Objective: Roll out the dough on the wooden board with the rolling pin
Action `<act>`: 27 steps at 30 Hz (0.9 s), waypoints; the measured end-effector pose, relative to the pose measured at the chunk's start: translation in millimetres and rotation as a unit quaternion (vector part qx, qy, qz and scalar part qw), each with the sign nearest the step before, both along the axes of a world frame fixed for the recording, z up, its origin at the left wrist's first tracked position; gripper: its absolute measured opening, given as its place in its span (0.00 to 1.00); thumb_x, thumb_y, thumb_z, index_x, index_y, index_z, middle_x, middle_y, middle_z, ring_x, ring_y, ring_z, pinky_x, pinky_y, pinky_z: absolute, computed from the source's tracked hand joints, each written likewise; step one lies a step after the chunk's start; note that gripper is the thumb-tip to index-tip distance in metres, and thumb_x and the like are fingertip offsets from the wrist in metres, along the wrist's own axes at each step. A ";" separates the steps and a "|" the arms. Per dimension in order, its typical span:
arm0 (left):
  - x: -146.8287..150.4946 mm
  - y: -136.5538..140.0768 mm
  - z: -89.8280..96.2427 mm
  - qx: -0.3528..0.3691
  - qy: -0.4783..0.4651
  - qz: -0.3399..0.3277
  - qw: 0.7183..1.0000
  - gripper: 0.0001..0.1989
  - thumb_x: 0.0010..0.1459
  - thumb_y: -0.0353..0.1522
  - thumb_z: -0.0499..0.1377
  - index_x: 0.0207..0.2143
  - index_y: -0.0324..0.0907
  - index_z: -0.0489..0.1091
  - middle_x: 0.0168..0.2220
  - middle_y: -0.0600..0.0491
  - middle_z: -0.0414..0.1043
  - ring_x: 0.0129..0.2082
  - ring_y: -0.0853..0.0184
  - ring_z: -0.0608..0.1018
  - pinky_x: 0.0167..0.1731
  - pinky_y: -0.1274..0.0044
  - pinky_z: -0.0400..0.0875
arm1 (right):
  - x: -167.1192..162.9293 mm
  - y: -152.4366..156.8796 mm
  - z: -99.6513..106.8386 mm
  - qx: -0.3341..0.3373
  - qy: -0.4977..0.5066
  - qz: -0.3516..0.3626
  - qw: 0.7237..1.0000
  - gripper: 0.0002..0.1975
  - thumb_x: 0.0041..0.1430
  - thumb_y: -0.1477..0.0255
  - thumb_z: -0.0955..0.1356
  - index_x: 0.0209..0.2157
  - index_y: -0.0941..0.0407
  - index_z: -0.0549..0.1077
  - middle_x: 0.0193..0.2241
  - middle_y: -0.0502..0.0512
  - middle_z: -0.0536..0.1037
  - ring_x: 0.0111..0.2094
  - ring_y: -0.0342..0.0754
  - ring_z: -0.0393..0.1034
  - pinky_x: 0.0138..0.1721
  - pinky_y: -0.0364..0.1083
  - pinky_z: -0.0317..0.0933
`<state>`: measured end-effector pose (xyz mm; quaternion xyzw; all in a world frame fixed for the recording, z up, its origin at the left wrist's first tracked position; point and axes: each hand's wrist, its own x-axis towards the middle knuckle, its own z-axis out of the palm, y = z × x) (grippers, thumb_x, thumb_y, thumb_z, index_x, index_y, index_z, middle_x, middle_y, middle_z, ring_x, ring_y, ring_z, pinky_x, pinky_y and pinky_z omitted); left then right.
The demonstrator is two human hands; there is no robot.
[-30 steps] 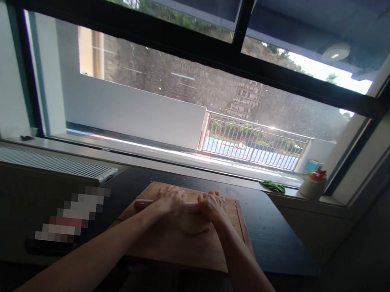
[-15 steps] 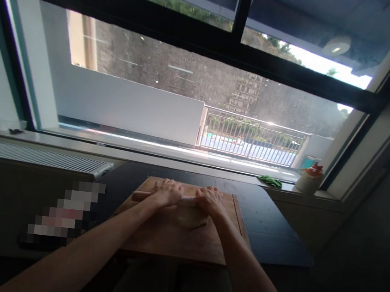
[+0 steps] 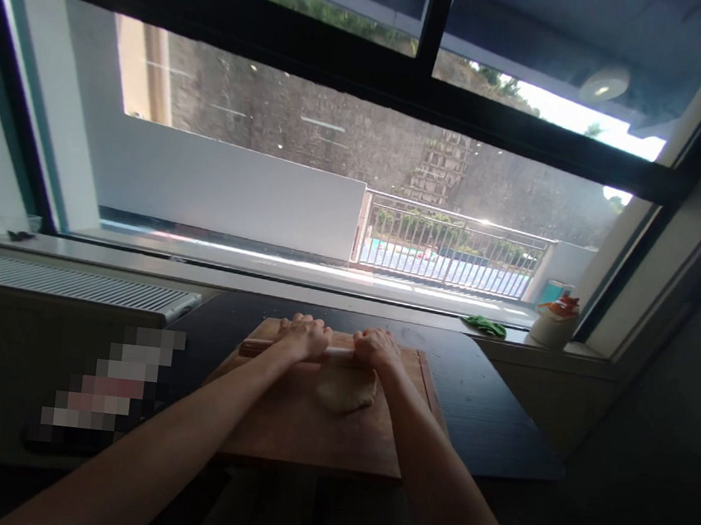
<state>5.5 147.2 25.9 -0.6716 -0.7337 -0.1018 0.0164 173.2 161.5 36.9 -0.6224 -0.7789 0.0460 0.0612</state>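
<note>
Fingers (image 3: 305, 321) of the left hand (image 3: 310, 338) and right hand (image 3: 377, 349) curl snugly over a rolling pin (image 3: 339, 356), which lies along the far edge of flat dough (image 3: 343, 389) on a wooden board (image 3: 306, 446) atop a black table (image 3: 479, 410) beside the window (image 3: 427, 99).

Backlit through the window (image 3: 370, 72), dim indoors.
Washed out at the sky (image 3: 567, 106), glinting on the railing (image 3: 485, 222), shadowed at lower right, pixelated at lower left, stretched toward the edges.
</note>
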 end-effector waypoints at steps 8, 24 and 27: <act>1.0 2.4 0.0 0.050 0.017 0.015 0.998 0.21 0.59 0.41 0.44 0.39 0.41 0.73 0.44 0.44 0.74 0.47 0.55 0.70 0.46 0.63 0.61 | -3.0 16.9 -3.9 -0.003 0.022 -0.026 0.999 0.25 0.61 0.59 0.53 0.44 0.57 0.73 0.47 0.63 0.73 0.47 0.55 0.66 0.44 0.51 0.59; 11.2 -34.0 -5.9 0.033 0.019 -0.007 0.999 0.25 0.61 0.44 0.41 0.37 0.45 0.75 0.41 0.46 0.74 0.46 0.56 0.71 0.47 0.63 0.61 | 5.5 -31.4 -16.9 0.112 0.041 -0.006 0.993 0.23 0.63 0.63 0.53 0.37 0.55 0.75 0.40 0.60 0.75 0.45 0.54 0.65 0.46 0.51 0.56; 7.8 -13.4 -0.9 -0.004 0.008 0.001 1.000 0.25 0.61 0.44 0.40 0.42 0.46 0.74 0.44 0.45 0.72 0.47 0.54 0.70 0.46 0.62 0.62 | 2.9 -5.3 -15.3 0.079 0.037 -0.008 0.996 0.25 0.63 0.62 0.52 0.40 0.57 0.75 0.44 0.62 0.74 0.47 0.55 0.64 0.47 0.52 0.56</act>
